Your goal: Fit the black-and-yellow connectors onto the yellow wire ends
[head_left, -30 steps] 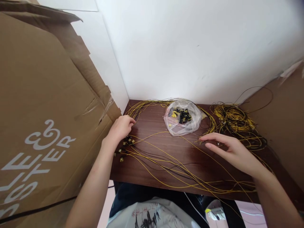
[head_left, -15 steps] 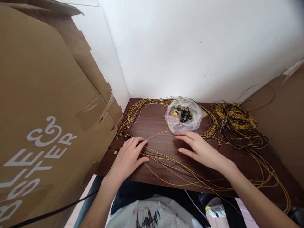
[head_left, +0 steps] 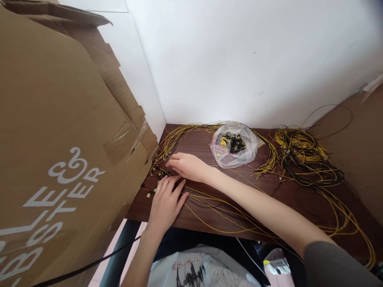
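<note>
My left hand [head_left: 167,201] lies over the near bundle of yellow and black wires [head_left: 218,205], fingers stretched and thumb apart. Small black and yellow connectors [head_left: 161,174] sit just beyond its fingertips at the table's left side. Crossing in front of my body, my right hand [head_left: 188,165] hovers just above and right of those connectors, its fingers loosely apart and pointing left. I see nothing held in it. Close to its fingertips are the tipped ends of the far wire bundle [head_left: 169,145]. The fingers partly hide some connectors.
A clear plastic bag [head_left: 220,157] of black and yellow connectors stands at the back. Tangled wires [head_left: 302,145] lie to the right on the brown table [head_left: 196,143]. A large cardboard box [head_left: 68,115] walls the left; another cardboard panel [head_left: 363,159] closes the right.
My right hand has swung left from in front of the plastic bag to beside my left hand. My left hand has stayed nearly in place over the wires. The view has shifted slightly.
</note>
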